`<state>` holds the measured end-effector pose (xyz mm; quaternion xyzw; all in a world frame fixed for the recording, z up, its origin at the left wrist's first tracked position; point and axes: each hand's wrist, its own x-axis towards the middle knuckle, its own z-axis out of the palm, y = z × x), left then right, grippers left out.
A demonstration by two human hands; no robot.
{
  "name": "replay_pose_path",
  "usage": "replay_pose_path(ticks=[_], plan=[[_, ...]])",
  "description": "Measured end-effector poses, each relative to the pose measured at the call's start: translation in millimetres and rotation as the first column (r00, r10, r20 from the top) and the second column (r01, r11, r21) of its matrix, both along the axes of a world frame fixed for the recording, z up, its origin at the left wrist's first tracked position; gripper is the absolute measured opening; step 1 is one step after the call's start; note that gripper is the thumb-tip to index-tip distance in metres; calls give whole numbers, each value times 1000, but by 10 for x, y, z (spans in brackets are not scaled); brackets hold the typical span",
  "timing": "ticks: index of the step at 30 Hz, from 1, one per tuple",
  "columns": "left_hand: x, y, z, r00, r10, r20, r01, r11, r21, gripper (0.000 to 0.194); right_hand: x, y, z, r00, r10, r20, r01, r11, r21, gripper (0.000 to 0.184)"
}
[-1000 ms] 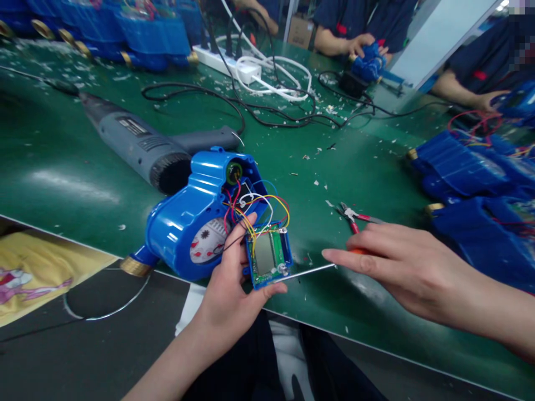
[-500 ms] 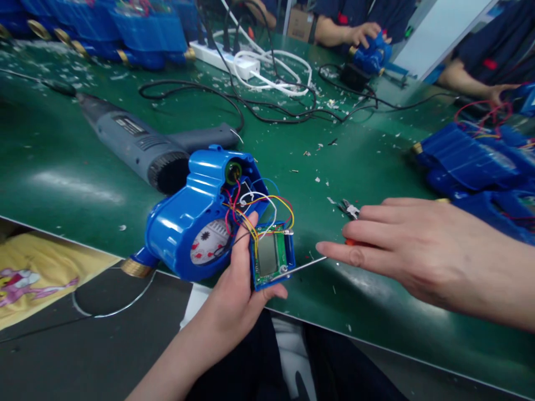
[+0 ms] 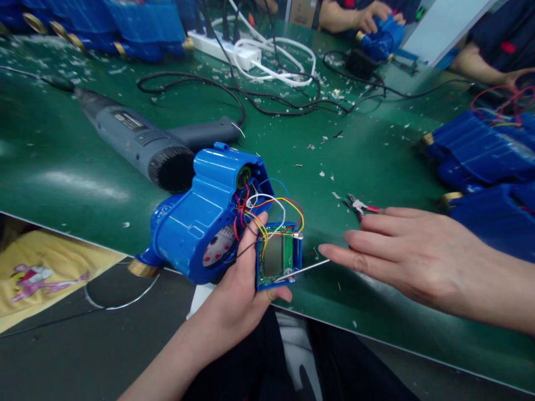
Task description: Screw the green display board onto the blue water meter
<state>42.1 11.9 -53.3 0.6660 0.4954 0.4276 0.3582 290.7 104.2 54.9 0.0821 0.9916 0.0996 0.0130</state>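
Note:
My left hand (image 3: 238, 289) grips a small blue-framed circuit board with a grey display (image 3: 276, 257), joined by coloured wires (image 3: 267, 209) to a blue water meter housing (image 3: 204, 217) at the table's near edge. My right hand (image 3: 409, 256) holds a screwdriver; its thin metal shaft (image 3: 303, 269) points left and its tip touches the board's lower right corner. The screwdriver's handle is hidden under my fingers, which lie stretched along it.
A grey heat gun (image 3: 142, 142) lies behind the meter on the green table (image 3: 62, 178). Small red-handled cutters (image 3: 361, 206) lie just behind my right hand. Blue meter housings (image 3: 480, 161) pile at right and far left. Black and white cables (image 3: 267, 72) lie farther back, beside co-workers' hands (image 3: 371, 14).
The meter and board have shifted slightly right and tilted. My right hand kept the screwdriver tip on the board's corner, its fingers flattening over the handle.

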Motion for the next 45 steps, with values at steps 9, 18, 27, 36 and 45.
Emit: replay_pose_path(ticks=[9, 18, 27, 36, 45], plan=[[-1, 42, 63, 995, 27, -96, -19, 996, 82, 91, -76, -190, 114, 999, -26, -20, 27, 996, 87, 39], [42, 15, 86, 985, 64, 163, -40, 988, -148, 85, -33, -379, 25, 985, -172, 19, 173, 981, -90, 55], [41, 17, 134, 986, 49, 161, -27, 990, -138, 85, -9, -193, 170, 986, -18, 167, 53, 976, -211, 71], [-52, 47, 204, 987, -104, 123, 117, 988, -101, 81, -115, 109, 198, 976, 125, 179, -74, 961, -268, 46], [-58, 58, 172, 992, -104, 68, 108, 992, -61, 78, -92, -35, 116, 988, 79, 130, -43, 965, -257, 72]])
